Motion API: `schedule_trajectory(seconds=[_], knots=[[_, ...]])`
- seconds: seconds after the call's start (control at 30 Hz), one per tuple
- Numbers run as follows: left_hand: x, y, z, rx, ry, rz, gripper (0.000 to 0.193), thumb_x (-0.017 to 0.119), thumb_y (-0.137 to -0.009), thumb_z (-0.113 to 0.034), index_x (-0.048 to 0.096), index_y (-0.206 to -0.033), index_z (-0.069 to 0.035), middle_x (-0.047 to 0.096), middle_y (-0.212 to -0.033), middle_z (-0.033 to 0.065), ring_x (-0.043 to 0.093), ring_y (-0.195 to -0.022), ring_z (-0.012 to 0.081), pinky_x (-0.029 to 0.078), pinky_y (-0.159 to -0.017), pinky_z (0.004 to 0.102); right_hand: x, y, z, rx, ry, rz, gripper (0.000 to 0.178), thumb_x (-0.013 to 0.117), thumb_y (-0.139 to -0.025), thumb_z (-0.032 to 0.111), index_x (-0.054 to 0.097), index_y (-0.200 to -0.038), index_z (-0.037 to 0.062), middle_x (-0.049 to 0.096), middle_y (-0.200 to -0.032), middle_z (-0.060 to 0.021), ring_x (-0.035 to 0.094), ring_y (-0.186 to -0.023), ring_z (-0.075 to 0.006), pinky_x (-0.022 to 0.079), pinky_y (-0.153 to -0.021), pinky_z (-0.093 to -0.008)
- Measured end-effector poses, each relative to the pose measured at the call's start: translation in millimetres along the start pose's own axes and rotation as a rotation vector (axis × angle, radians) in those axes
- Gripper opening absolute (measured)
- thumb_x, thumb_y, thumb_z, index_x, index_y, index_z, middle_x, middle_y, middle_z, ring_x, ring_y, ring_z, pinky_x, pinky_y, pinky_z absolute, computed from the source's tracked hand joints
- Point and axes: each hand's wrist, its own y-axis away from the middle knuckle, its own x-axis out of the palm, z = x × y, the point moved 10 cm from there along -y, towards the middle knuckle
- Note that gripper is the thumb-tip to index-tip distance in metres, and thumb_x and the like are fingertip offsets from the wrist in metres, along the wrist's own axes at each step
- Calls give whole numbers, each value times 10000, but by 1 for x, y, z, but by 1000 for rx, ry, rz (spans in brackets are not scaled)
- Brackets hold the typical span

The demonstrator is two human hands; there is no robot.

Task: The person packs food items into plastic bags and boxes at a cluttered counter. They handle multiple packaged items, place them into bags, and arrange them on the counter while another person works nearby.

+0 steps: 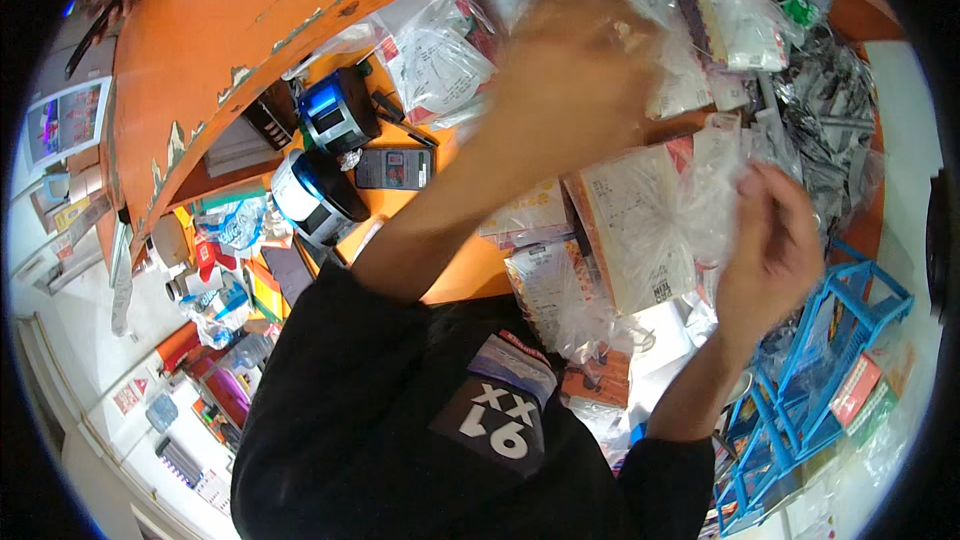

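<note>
My right hand (775,240) pinches the gathered edge of a clear plastic bag (715,185). A flat white packet with a receipt-like slip (640,230) shows through the plastic beside it, tilted on the counter. My left hand (590,65) reaches across to the far side, over more bagged packets; motion blurs its fingers. Just right of it lies a bagged packet with a printed slip (680,80). Another bagged packet (555,290) leans below the tilted one, close to my body.
Two receipt printers (335,110) (305,195) and a phone (395,168) stand on the orange counter (470,265) at the left. A raised orange ledge (240,10) runs along the far side. Black plastic bags (830,110) and a blue rack (800,380) are at the right.
</note>
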Motion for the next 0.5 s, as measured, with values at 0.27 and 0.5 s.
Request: schedule_trajectory(seconds=[0.27, 0.5], knots=[[-49, 107, 119, -419, -330, -175, 833, 844, -632, -569, 594, -1239, -57, 478, -1321, 276, 360, -1313, 487, 286, -1107, 582, 207, -47, 21, -334, 438, 126, 539, 730, -808, 349, 602, -1270, 102, 586, -1221, -221, 586, -1122, -431, 520, -910, -470], [-48, 123, 117, -471, -277, -203, 842, 854, -605, -610, 589, -1177, -51, 467, -1310, 229, 370, -1291, 434, 306, -1058, 581, 231, -48, -42, -250, 482, 60, 630, 768, -757, 425, 600, -1305, 164, 548, -1284, -236, 585, -1128, -452, 526, -918, -494]])
